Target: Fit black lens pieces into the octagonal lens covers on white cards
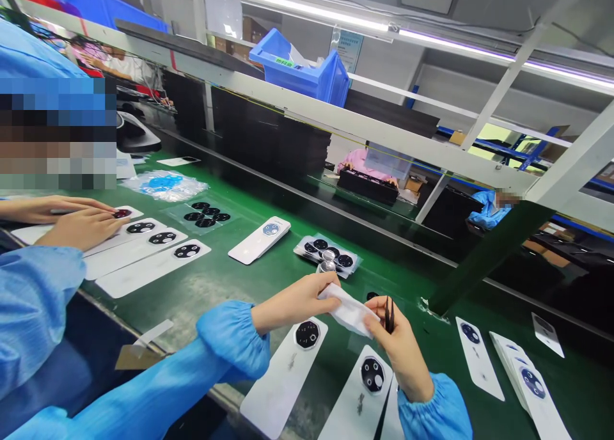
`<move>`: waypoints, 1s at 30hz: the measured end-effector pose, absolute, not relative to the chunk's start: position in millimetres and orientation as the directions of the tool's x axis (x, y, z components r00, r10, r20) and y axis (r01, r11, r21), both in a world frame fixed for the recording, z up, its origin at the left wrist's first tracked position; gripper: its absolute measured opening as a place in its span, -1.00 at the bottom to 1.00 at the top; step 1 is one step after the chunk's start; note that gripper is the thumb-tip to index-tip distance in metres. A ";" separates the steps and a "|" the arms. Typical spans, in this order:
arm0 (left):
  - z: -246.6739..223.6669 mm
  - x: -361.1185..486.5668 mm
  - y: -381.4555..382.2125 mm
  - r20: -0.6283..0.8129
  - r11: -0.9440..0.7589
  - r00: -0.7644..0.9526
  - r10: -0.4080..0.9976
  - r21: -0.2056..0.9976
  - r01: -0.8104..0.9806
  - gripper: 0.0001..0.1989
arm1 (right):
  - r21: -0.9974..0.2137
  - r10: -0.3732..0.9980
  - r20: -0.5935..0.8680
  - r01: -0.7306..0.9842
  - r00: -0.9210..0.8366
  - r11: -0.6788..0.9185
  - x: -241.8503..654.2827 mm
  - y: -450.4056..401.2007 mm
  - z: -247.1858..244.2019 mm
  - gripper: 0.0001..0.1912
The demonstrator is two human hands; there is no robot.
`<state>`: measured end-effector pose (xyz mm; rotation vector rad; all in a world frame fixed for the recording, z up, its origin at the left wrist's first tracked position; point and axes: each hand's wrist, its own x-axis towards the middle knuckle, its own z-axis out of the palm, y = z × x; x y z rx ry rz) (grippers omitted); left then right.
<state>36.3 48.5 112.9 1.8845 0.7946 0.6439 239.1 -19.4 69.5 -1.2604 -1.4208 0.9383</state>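
A folded white cloth (351, 311) is stretched between my two hands above the green bench. My left hand (300, 301) pinches its left end. With thumb and fingers my right hand (400, 344) grips the other end, while a pair of black tweezers (389, 317) also sits in that hand, tips up. Below lie white phone back covers: one (286, 379) under my left hand and another (357, 395) beside my right wrist, each with a black round camera plate. Just behind the cloth, a small shiny round container (328, 261) stands by a packet of black camera discs (316, 243).
At left, a co-worker's hands (79, 219) work over a row of white covers (158, 270). More covers lie stacked at right (532, 389) and mid-bench (259, 242). A green post (489, 254) rises from the bench at right; a blue bin (302, 69) sits overhead.
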 end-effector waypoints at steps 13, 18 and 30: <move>127.7 35.5 48.1 0.072 -0.311 0.692 0.718 0.923 0.227 -0.76 | -0.912 0.951 0.150 0.333 -0.270 0.239 251.1 -26.1 84.1 -0.74; 132.7 36.3 49.0 0.165 -0.489 0.680 0.715 0.812 0.318 -0.91 | -0.942 0.975 0.070 0.307 -0.210 0.134 252.0 -28.2 73.9 -0.63; 143.1 36.2 45.7 0.231 -0.613 0.681 0.695 0.686 0.393 -0.94 | -0.819 0.971 0.202 0.521 -0.129 0.239 228.2 -32.0 75.7 -0.68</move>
